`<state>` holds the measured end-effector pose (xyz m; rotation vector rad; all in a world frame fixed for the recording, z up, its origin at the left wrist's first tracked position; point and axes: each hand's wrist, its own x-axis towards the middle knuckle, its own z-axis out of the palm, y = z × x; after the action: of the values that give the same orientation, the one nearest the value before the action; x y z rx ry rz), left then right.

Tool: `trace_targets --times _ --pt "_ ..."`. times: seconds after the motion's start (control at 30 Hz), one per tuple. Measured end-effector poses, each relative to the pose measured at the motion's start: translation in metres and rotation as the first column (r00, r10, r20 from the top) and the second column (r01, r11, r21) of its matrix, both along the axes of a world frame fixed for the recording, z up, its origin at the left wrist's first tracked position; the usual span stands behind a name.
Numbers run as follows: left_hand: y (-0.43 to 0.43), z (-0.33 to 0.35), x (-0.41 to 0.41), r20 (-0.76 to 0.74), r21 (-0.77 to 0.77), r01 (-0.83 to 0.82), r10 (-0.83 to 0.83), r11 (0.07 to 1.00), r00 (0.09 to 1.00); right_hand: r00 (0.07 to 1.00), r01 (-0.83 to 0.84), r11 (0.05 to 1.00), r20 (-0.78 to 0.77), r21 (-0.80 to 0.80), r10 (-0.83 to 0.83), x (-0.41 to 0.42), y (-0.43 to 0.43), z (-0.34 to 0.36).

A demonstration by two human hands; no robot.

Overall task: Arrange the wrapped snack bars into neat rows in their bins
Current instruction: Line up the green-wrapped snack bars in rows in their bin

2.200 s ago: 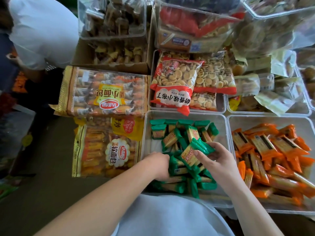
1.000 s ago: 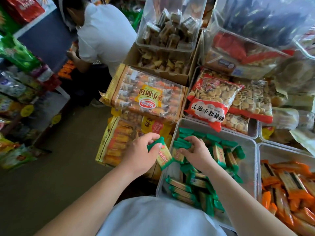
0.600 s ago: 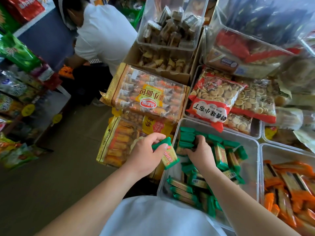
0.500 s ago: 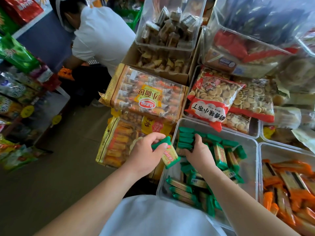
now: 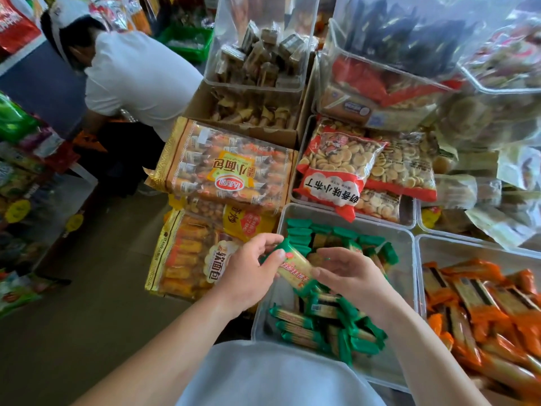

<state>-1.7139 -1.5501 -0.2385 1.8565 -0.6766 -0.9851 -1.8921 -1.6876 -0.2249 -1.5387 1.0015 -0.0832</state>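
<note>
The clear bin (image 5: pixel 409 276) serves as landmark; its near wall is cut off by the person's pale shirt, and the loose green-wrapped bars (image 5: pixel 325 326) heaped in its near half overlap so that their number cannot be told. Along its far wall a short row of green bars (image 5: pixel 322 232) stands, partly hidden behind the hands. Above the bin's left edge, the left hand (image 5: pixel 248 273) pinches one green-ended snack bar (image 5: pixel 292 266) at its far end, thumb on top. The right hand (image 5: pixel 348 273) comes in palm down over the bin's middle, fingers (image 5: pixel 322 272) loosely curled, tips touching the bar's near end; whether they grip it is unclear. Right of the bin, orange-wrapped bars (image 5: pixel 480 306) lie jumbled in a neighbouring bin (image 5: pixel 439 244), cut off by the frame.
</note>
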Motion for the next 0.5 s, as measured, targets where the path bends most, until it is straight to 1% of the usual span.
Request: trace_targets --times 0.07,0.13,0.17,0.23,0.3,0.37,0.4,0.43,0.5 --pt "-0.002 -0.001 -0.002 -0.043 -0.005 0.025 -0.025 1.000 0.999 0.996 -0.084 0.988 0.003 -0.126 0.086 -0.005 0.003 0.001" --pt "-0.005 0.000 -0.005 -0.043 -0.001 0.099 -0.099 0.995 0.994 0.990 -0.124 0.960 0.028 -0.250 0.135 -0.003 0.007 0.002" --pt "-0.007 0.001 -0.006 -0.053 -0.016 0.118 -0.119 0.993 0.992 0.990 -0.114 0.957 0.047 -0.268 0.131 0.000 0.007 0.001" --pt "-0.008 0.001 -0.006 -0.055 -0.042 0.092 -0.094 0.995 0.994 0.993 -0.077 0.960 0.061 -0.271 0.097 0.004 0.006 -0.007" --pt "-0.005 -0.001 -0.002 0.022 -0.013 0.025 -0.025 1.000 0.999 0.998 -0.040 0.957 0.029 -0.286 0.050 0.007 0.001 -0.014" --pt "0.004 -0.008 0.005 0.171 0.053 -0.021 0.011 0.998 0.985 1.000 -0.012 0.961 -0.011 -0.277 0.010 0.012 -0.004 -0.019" --pt "0.009 -0.011 0.007 0.223 0.080 -0.026 0.007 0.996 0.975 0.999 -0.014 0.962 -0.037 -0.272 0.004 0.017 -0.006 -0.023" --pt "0.014 -0.014 0.007 0.252 0.103 -0.019 -0.008 0.994 0.968 0.998 -0.019 0.962 -0.059 -0.274 0.003 0.022 -0.006 -0.028" --pt "0.025 -0.018 0.005 0.256 0.146 0.015 -0.052 0.989 0.965 0.992 -0.057 0.957 -0.120 -0.284 0.024 0.034 -0.003 -0.042"
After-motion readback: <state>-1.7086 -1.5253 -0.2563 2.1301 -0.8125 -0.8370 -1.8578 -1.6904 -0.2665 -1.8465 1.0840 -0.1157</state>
